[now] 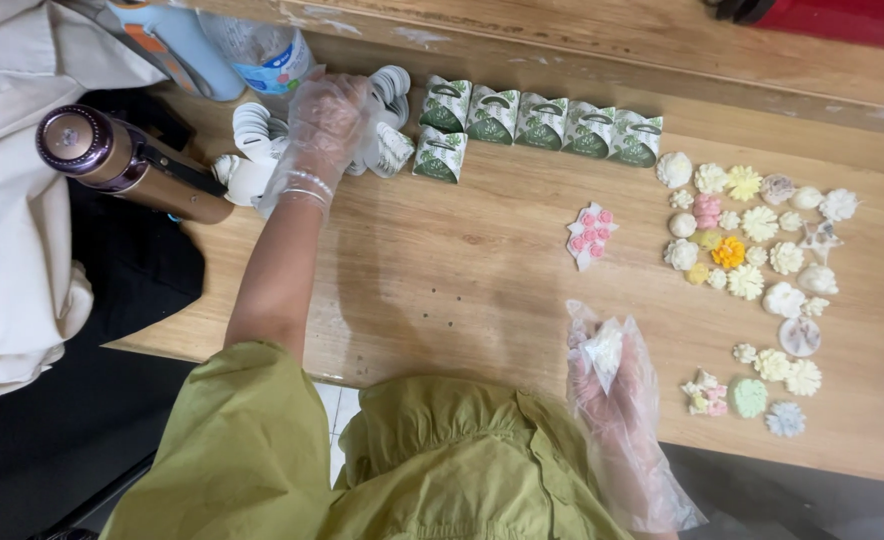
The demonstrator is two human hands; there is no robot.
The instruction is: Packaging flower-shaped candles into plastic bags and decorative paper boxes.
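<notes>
The left hand (327, 125), in a loose clear plastic glove, reaches to the far left corner of the wooden tabletop (462, 290), its fingers curled down onto a heap of flat white die-cut box blanks (252, 140); whether they pinch one cannot be told. The right hand (607, 375), gloved the same way, hovers at the near edge with fingers closed around a small white moulded flower piece (602, 350). Along the far edge stands a row of folded green-and-white gift boxes (542, 122), one more set just in front of it. Towards the right edge lie many small pastel flower-shaped pieces (752, 245), and a white piece with pink blossoms (591, 234) sits apart in the middle. A bronze tumbler (127, 165) lies at the left edge
</notes>
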